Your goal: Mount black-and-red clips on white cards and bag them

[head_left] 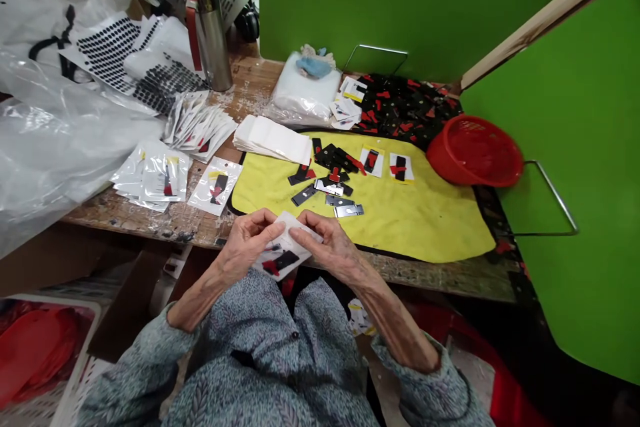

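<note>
Just in front of the table edge, a small clear-and-white plastic packet [289, 269] is held between both hands. A black and red piece shows through its lower part. My left hand [249, 237] pinches the packet's top left side, and my right hand [331, 245] pinches its top right side, thumbs close together. Beyond them, a yellow cloth [400, 220] bears a heap of black and red pieces [333, 159] and several flat metallic pieces [349, 211]. Two cards [371, 161] with such pieces lie to the right of the heap. A filled packet [215, 185] rests left of the cloth.
White packets [273, 140] are stacked at the cloth's back edge. Filled packets [200, 123] pile up at left beside a steel thermos [213, 40]. A red basket [470, 153] stands at right, near a large heap of black and red pieces [400, 103]. Green panels [380, 0] stand behind.
</note>
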Demonstrator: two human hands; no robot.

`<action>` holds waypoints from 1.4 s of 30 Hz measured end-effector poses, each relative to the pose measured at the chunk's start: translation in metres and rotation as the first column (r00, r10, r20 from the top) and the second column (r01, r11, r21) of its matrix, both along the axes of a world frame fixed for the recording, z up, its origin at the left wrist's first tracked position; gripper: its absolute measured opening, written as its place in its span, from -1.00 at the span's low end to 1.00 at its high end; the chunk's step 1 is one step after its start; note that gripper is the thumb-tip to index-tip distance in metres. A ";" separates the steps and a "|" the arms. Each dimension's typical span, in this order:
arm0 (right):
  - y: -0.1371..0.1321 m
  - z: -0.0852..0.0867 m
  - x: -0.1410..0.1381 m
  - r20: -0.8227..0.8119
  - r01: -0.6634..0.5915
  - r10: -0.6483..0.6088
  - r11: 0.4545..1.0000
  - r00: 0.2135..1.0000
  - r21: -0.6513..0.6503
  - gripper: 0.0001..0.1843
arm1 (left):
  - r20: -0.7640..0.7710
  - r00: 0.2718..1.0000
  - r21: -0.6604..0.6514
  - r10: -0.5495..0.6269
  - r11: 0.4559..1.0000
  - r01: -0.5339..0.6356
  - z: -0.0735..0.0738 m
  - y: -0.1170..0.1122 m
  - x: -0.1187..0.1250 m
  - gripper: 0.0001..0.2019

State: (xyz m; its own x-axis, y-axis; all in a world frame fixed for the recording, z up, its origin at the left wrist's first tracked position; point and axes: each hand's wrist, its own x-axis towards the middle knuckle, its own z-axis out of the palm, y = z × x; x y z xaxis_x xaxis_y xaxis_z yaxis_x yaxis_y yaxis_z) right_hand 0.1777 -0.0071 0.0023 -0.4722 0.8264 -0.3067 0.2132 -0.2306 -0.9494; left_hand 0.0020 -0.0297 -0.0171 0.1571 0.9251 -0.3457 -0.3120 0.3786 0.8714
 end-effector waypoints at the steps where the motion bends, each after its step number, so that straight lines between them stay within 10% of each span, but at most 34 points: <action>1: -0.001 -0.001 0.000 -0.023 -0.004 0.003 1.000 1.000 -0.021 -0.65 | -0.004 0.999 0.002 0.032 0.999 -0.032 -0.001 -0.001 0.001 -0.75; 10: 0.042 -0.011 -0.053 0.009 -0.092 0.092 0.990 0.996 0.105 -0.66 | -0.264 0.927 0.080 0.266 0.964 -0.254 0.008 0.019 -0.052 -0.69; 13: 0.068 -0.013 -0.103 0.048 -0.119 0.112 0.973 0.993 0.195 -0.77 | -0.607 0.533 0.474 0.589 0.807 -0.352 0.017 0.028 -0.082 -0.70; 15: 0.078 -0.013 -0.129 0.268 -0.137 0.047 0.935 0.962 0.328 -0.80 | -0.729 0.238 0.622 0.642 0.766 -0.160 0.016 0.026 -0.092 -0.76; 20: 0.067 -0.012 -0.134 0.580 -0.256 -0.199 0.753 0.790 0.606 -0.75 | -0.914 0.021 0.399 0.406 0.886 0.235 -0.001 0.019 -0.085 -0.85; 26: 0.018 -0.035 -0.074 0.669 -0.320 -0.304 0.698 0.678 0.641 -0.76 | -0.902 0.124 0.429 0.415 0.817 0.387 0.018 0.088 -0.041 -0.78; 32: 0.004 -0.056 -0.054 0.588 -0.278 -0.250 0.697 0.769 0.660 -0.70 | -0.938 -0.062 0.298 0.342 0.883 0.364 -0.007 0.170 0.003 -0.62; 36: 0.006 -0.062 -0.054 0.560 -0.251 -0.250 0.701 0.790 0.668 -0.71 | -0.935 -0.018 0.325 0.355 0.874 0.361 -0.021 0.185 -0.004 -0.79; 42: 0.016 -0.048 -0.036 0.344 -0.010 -0.385 0.654 0.856 0.756 -0.65 | -0.909 0.007 0.380 0.417 0.821 0.426 0.005 0.159 -0.010 -0.84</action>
State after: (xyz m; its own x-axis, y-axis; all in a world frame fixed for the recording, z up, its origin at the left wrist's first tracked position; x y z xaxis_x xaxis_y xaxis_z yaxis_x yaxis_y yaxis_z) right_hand 0.1422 0.0093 -0.0453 -0.2540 0.9221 0.2918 0.6754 0.3851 -0.6289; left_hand -0.0082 0.1290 -0.0117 0.0824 0.9597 0.2687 0.9474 -0.1590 0.2776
